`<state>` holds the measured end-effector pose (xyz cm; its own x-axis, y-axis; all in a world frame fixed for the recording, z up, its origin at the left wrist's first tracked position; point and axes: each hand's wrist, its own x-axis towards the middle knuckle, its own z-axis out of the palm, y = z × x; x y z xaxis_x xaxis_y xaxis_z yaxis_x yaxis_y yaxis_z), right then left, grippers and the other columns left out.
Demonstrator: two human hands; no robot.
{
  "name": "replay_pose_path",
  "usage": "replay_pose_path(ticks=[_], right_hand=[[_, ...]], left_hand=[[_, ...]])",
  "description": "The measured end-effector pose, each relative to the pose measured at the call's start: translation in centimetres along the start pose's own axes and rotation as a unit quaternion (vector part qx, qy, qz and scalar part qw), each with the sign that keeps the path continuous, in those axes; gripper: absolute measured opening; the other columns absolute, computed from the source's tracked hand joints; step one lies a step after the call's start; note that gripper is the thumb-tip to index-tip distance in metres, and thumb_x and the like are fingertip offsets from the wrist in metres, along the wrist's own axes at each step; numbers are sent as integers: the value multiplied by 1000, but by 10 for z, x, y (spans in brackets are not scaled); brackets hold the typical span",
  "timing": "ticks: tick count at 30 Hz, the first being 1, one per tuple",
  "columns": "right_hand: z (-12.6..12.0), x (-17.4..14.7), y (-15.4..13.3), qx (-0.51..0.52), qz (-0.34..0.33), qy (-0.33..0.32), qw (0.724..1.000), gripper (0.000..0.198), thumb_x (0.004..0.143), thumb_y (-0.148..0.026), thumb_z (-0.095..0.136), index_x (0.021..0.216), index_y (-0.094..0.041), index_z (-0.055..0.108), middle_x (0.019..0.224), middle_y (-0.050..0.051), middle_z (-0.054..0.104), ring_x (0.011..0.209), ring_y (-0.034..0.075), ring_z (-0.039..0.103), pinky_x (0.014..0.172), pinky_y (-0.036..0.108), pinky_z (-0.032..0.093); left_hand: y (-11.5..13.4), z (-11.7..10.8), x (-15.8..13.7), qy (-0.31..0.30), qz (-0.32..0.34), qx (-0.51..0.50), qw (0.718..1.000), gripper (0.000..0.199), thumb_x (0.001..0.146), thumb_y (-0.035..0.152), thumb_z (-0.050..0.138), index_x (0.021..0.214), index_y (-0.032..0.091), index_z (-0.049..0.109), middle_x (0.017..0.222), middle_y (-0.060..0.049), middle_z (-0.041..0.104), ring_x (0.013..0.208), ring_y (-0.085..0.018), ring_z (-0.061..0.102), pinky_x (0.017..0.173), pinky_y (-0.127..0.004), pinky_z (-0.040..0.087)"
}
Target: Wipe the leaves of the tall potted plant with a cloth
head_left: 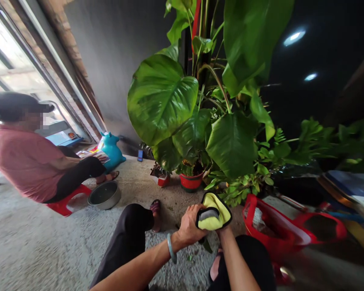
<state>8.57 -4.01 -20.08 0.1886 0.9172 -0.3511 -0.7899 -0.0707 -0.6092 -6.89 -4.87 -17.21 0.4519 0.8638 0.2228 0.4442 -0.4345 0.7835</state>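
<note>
A yellow-green cloth [216, 214] with black edging and a grey patch is bunched in front of me, low between my knees. My left hand [191, 225], with a pale bangle at the wrist, is closed on the cloth's left edge. The cloth covers most of my right hand [224, 231], so its fingers are hidden; only the part near the wrist shows beneath it. Just beyond the cloth stands a large leafy plant [166, 101] in a red pot [191, 182]. Its broad, glossy leaves hang above my hands.
On my right are a red bag [269, 226] and low green foliage [261, 173]. To the left, a person in a pink shirt [33, 161] sits on a red stool [66, 202], beside a metal basin [104, 195] and a blue animal-shaped toy [112, 151]. A phone [140, 155] leans near the wall.
</note>
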Motion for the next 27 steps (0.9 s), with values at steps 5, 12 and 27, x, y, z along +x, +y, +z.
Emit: replay_pose_path(ticks=[5,12,27], right_hand=[[5,2,3,-1,-3,18,1000,22,66,-43,83,80,-29,75,69,-2,75,71,23,73,65,35,61],[6,9,8,10,9,44,999,28,70,-49,78,85,-25,73,70,0,75,59,19,66,49,29,51],[8,11,9,5,10,64,998,30,70,-53,76,79,-25,70,72,0,74,66,20,68,54,30,50]], left_hand=[[-3,-10,0,-44,-34,-85,995,48,62,18,75,108,20,63,100,-5,73,91,-24,68,84,-35,53],[48,-96,36,73,13,-191,979,46,64,23,80,107,18,64,89,1,69,79,-16,62,72,-25,50],[44,-108,36,27,-2,-132,991,45,64,20,78,107,17,65,93,-1,72,84,-18,66,75,-25,50]])
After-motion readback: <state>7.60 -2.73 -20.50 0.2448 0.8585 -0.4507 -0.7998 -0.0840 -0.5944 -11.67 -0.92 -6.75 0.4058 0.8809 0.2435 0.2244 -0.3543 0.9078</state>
